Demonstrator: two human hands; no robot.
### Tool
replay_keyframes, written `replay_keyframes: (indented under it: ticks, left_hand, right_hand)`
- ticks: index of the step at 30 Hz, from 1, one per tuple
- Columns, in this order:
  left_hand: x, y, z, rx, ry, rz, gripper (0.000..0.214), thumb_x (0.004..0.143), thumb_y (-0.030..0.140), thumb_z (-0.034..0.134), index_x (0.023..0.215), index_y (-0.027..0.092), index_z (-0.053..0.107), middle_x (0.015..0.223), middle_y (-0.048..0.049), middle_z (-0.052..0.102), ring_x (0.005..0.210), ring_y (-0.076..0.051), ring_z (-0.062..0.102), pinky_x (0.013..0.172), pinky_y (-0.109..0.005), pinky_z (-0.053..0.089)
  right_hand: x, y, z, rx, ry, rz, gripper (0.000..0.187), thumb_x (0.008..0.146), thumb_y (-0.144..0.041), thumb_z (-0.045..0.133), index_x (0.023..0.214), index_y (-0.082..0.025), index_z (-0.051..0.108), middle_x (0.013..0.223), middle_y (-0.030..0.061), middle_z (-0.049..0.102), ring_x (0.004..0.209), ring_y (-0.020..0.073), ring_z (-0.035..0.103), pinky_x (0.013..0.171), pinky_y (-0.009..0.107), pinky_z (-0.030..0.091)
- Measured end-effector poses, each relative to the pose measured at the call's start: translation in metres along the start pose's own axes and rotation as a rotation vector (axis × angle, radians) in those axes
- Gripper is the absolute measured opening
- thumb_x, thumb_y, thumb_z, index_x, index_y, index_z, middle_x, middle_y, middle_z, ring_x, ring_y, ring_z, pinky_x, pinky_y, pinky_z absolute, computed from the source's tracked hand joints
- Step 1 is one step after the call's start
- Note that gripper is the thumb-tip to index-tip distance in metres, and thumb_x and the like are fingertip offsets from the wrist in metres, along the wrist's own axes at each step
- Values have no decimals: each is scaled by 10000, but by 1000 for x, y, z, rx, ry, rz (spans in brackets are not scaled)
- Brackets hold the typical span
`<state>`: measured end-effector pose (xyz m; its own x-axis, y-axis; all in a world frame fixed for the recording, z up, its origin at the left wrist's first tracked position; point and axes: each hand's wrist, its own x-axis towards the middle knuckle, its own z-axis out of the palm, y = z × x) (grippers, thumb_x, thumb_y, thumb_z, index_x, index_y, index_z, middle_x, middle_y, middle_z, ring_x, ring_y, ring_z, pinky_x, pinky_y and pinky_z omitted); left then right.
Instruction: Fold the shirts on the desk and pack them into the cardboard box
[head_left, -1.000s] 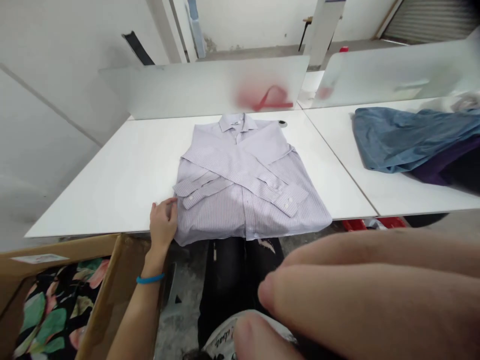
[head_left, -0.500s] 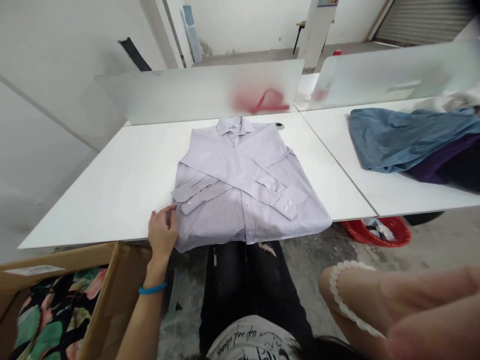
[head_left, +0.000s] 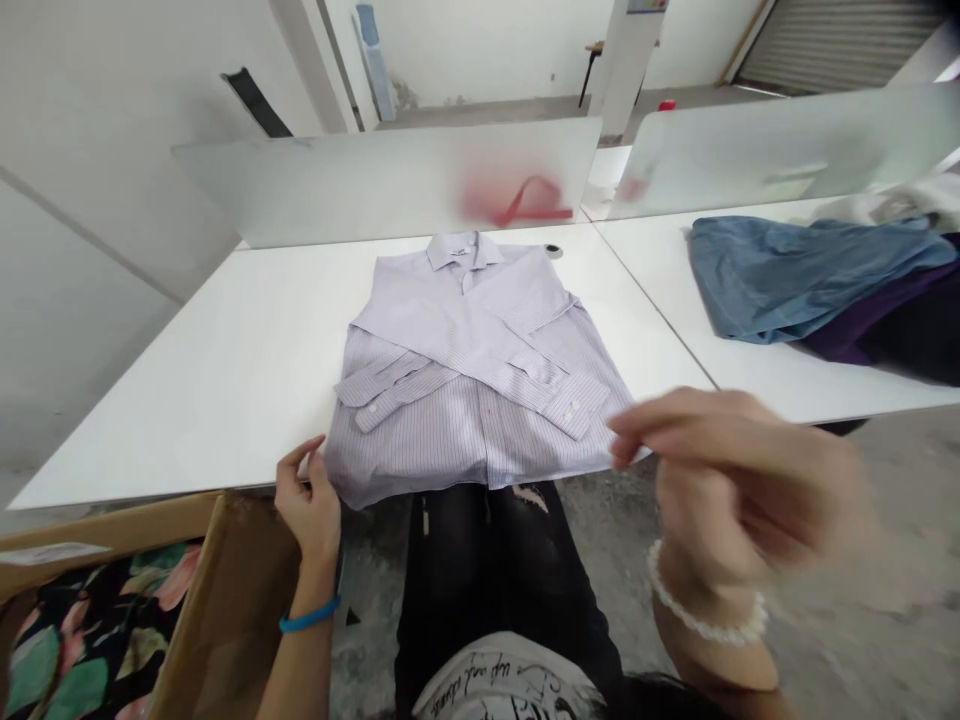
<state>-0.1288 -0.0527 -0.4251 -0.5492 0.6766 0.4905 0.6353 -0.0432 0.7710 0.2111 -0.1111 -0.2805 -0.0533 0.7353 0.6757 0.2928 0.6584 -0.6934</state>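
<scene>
A light lilac striped button-up shirt (head_left: 480, 430) lies front up on the white table, collar at the far side. Its two sleeves (head_left: 442, 340) cross over the front, cuffs towards me. The hem reaches the table's near edge and hangs slightly over it. My left hand (head_left: 309, 495), a blue band on the wrist, is beside the hem's left corner, thumb and fingers apart and empty. Blurred by motion, my right hand (head_left: 720, 480) hovers by the hem's right corner with fingers stretched out. Nothing shows in it; whether its fingertips touch the cloth I cannot tell.
A cardboard box (head_left: 191, 610) of dark printed fabric stands at the lower left. Blue and purple garments (head_left: 802, 275) lie heaped on the right-hand table. Frosted dividers (head_left: 375, 185) run along the back edge, with something red blurred behind.
My right hand has come up from the lower right to the shirt's right hem corner. The left hand has shifted slightly left, off the shirt's edge. The shirt stays crossed-sleeved.
</scene>
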Motion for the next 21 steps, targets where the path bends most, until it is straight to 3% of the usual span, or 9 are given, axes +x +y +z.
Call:
replay_keyframes:
  ticks: [2,4,7,9,14,17,21]
  left_hand:
    - [-19,-3,-3,-91,130,-75,240,872,363,481,983,170,572,940,-55,624,918,-198,615,886,-388,489]
    - [-37,-10,-7,-137,165,-150,224,861,365,502,978,180,548,907,-39,607,871,-184,617,861,-379,503]
    - [-59,-26,-13,-185,79,-276,221,854,371,528,1003,208,541,945,-34,607,874,-173,612,877,-373,497]
    - [-69,-37,-17,-228,12,-354,223,850,378,541,1011,224,542,961,-32,612,872,-167,612,890,-370,492]
    - [-71,-55,-24,-239,-49,-437,235,841,410,547,995,233,550,978,-40,632,919,-177,630,910,-373,497]
    - [-62,-64,-23,-236,-41,-470,267,847,455,520,978,226,555,1022,-61,639,991,-200,635,928,-391,503]
    - [-52,-77,-12,-362,-152,-601,332,866,501,448,936,203,577,1015,-88,670,1016,-208,648,946,-397,507]
  right_hand:
    - [27,19,17,-36,61,-70,286,833,-39,468,961,-244,620,896,30,656,718,157,620,594,314,513]
    - [38,32,27,-64,50,-71,231,847,-63,460,930,-216,612,853,30,642,687,141,603,574,290,496]
    - [33,46,31,-118,6,-49,119,857,-116,516,846,-204,597,801,26,632,683,138,586,567,272,463]
    - [23,56,28,-202,5,-46,177,865,-128,537,705,-198,565,690,9,599,616,123,552,552,263,418]
    - [-16,86,3,-296,-7,158,399,924,-186,455,529,-190,508,537,0,535,520,114,510,545,268,369]
    - [-51,100,-22,-305,22,381,450,940,-241,388,519,-198,542,650,28,607,620,143,561,622,279,400]
    - [-95,117,-52,-344,108,635,404,901,-320,362,592,-211,597,862,56,573,869,205,557,774,312,409]
